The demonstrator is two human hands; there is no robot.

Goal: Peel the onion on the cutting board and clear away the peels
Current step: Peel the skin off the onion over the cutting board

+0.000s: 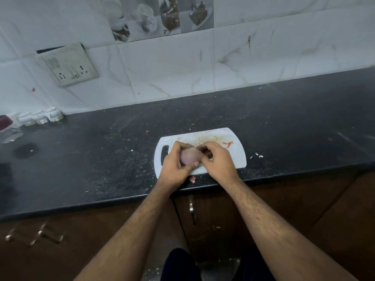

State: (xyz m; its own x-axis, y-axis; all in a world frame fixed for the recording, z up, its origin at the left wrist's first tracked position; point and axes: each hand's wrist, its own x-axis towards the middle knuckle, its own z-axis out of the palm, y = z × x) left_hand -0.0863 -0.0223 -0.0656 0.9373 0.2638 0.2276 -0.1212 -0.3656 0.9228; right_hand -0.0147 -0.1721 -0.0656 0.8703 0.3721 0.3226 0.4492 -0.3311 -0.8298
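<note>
Peeling is under way: at centre frame, over the white cutting board [237, 157], the left hand [172, 165] cups the onion [189, 156] while the right hand [218, 162] has its grip pinched on the skin. Next, I judge, pull that skin free; a peel [192, 178] lies on the bench [101, 159].

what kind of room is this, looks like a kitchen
Most likely a home kitchen: a dark stone counter over wooden cabinets, a tiled wall, and a white cutting board where both hands hold an onion.
</note>
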